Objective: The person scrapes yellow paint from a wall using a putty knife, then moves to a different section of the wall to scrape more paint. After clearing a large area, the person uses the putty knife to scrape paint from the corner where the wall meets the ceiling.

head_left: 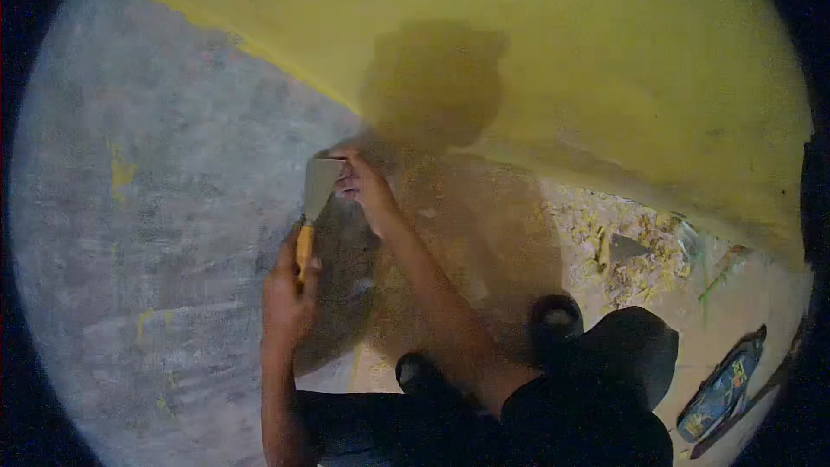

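Note:
My left hand (292, 294) is closed around the yellow-orange handle of a putty knife (322, 186). The knife points upward with its wide, pale blade in front of the grey surface. At the blade's upper right corner, my right hand (361, 183) has its fingers closed on the edge, partly hidden behind the blade. The grey, scraped wall (173, 207) spreads out to the left, with small patches of yellow on it. Yellow paint (605, 52) covers the area above, meeting the grey along a slanting line.
Yellow paint flakes (588, 216) lie heaped on the floor at the right, with a dark triangular blade (628, 247) among them. A worn flip-flop (726, 385) lies at the lower right. My dark-clothed knees (627, 350) are at the bottom, and my shadow falls ahead.

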`<move>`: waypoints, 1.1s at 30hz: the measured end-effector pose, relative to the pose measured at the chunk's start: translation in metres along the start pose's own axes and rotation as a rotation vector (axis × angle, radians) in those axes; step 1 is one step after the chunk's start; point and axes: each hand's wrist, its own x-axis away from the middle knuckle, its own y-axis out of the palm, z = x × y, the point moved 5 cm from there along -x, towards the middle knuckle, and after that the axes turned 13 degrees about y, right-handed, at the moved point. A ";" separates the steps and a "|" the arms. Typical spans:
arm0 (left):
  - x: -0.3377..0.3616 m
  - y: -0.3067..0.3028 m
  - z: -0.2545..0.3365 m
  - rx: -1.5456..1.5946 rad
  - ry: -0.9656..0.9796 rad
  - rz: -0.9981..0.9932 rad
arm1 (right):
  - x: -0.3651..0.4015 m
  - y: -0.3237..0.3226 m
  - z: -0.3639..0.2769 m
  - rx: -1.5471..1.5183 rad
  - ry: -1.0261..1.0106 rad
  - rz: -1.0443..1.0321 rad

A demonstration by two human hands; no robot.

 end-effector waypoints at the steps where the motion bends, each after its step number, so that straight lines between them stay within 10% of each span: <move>1: 0.000 -0.005 0.001 0.042 0.016 0.055 | 0.000 0.012 0.003 -0.016 -0.019 -0.103; 33: 0.021 -0.030 -0.035 0.696 -0.242 0.314 | 0.017 0.052 -0.032 0.388 -0.385 -0.127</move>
